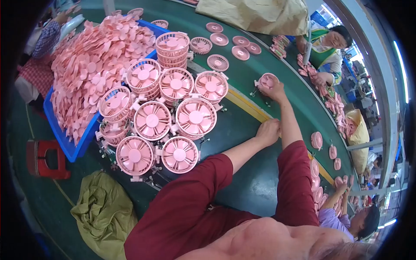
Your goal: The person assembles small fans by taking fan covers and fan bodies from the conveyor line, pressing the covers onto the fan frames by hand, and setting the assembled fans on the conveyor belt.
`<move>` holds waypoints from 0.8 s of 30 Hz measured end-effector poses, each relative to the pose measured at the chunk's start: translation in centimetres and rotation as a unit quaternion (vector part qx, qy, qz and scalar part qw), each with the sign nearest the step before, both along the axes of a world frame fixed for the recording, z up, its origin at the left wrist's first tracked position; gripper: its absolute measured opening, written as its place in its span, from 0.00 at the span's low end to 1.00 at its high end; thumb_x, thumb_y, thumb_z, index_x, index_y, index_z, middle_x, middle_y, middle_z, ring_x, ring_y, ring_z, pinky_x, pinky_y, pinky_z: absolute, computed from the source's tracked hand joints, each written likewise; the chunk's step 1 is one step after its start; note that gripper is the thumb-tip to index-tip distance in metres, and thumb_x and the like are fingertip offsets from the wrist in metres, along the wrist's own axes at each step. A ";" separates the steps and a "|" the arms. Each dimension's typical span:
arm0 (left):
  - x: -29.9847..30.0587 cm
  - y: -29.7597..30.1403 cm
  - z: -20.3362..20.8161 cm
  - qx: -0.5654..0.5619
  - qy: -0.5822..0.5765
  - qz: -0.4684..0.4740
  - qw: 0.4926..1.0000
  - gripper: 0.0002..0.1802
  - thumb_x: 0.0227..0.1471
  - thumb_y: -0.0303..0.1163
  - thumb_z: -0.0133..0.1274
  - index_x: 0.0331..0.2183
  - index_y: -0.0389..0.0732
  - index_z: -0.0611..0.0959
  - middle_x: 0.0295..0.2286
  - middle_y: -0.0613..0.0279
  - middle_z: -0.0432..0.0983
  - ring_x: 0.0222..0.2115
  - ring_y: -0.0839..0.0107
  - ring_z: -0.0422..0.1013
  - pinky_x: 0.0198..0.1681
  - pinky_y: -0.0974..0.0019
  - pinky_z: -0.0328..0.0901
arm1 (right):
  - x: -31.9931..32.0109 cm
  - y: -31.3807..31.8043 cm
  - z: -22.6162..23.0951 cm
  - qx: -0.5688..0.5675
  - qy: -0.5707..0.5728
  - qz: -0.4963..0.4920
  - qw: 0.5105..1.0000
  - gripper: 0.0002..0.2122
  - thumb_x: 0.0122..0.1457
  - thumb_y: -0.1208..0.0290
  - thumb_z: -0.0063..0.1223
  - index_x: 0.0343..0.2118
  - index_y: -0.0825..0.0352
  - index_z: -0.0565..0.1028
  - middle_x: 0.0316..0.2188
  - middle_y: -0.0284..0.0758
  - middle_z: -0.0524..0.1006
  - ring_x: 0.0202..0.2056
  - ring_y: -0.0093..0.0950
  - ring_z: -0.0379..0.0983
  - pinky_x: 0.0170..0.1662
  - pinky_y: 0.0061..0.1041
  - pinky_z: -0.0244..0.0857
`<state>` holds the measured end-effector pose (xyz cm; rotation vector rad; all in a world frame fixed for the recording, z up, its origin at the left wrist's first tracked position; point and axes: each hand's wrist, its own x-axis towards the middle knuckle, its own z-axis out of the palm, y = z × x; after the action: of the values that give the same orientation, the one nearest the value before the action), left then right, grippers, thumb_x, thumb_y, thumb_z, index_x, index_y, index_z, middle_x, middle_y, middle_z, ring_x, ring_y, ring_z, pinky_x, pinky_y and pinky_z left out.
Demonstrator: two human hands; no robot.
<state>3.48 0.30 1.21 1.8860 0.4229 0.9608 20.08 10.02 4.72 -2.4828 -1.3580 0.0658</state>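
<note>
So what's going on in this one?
A person in dark red sleeves leans over a green conveyor belt. The right hand grips a pink fan housing on the belt; the left hand rests by the yellow stripe. Stacked fan housings and a blue bin of pink blades sit to the left.

pink fans (196,117) | blue bin (69,145) | green belt (242,130) | maroon sleeves (294,173)

A long green worktop (242,190) with a yellow stripe (247,106) curves through the room, a red stool (45,158) and olive sack (104,212) on the dark floor at left, tube lights (401,69) glowing at right.
</note>
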 end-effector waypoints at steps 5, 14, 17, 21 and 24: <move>0.2 -0.3 0.1 0.009 -0.007 -0.007 1.000 0.03 0.44 0.22 0.49 0.22 0.35 0.78 0.27 0.49 0.74 0.33 0.49 0.72 0.36 0.50 0.67 | 0.9 -0.4 1.5 -0.020 0.052 -0.037 0.998 0.39 0.38 0.46 0.66 0.55 0.58 0.68 0.55 0.50 0.65 0.56 0.49 0.62 0.56 0.38 0.65; 0.4 -0.2 0.1 0.010 -0.019 -0.006 1.000 0.04 0.43 0.20 0.49 0.21 0.37 0.76 0.26 0.51 0.73 0.32 0.50 0.72 0.35 0.50 0.67 | 1.1 -0.5 1.4 -0.050 0.030 -0.092 0.994 0.41 0.32 0.47 0.70 0.53 0.56 0.67 0.54 0.50 0.67 0.58 0.49 0.57 0.56 0.40 0.63; 0.0 0.2 -0.8 0.005 -0.019 0.004 1.000 0.03 0.43 0.20 0.49 0.21 0.37 0.76 0.26 0.51 0.73 0.32 0.50 0.72 0.35 0.50 0.67 | -0.2 -0.6 0.7 -0.024 0.022 -0.074 0.997 0.41 0.33 0.48 0.71 0.53 0.58 0.67 0.52 0.50 0.69 0.56 0.49 0.60 0.58 0.37 0.60; 0.1 0.0 -0.1 0.012 -0.020 0.004 1.000 0.03 0.43 0.21 0.49 0.21 0.38 0.77 0.27 0.51 0.73 0.33 0.51 0.72 0.36 0.51 0.67 | 0.3 -1.6 2.7 0.059 0.178 -0.002 0.982 0.40 0.36 0.54 0.71 0.54 0.62 0.66 0.49 0.45 0.72 0.54 0.40 0.65 0.55 0.32 0.64; -1.0 0.8 -1.3 0.004 0.037 0.005 0.999 0.03 0.44 0.23 0.50 0.22 0.38 0.77 0.27 0.51 0.74 0.34 0.51 0.73 0.38 0.52 0.68 | -9.1 0.3 6.7 0.150 0.380 0.087 0.909 0.38 0.40 0.58 0.70 0.55 0.64 0.65 0.49 0.41 0.70 0.53 0.34 0.67 0.52 0.28 0.65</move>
<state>2.50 1.10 -0.12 1.9339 0.4742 0.9029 10.97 10.34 11.44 -1.7670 -1.1141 0.7224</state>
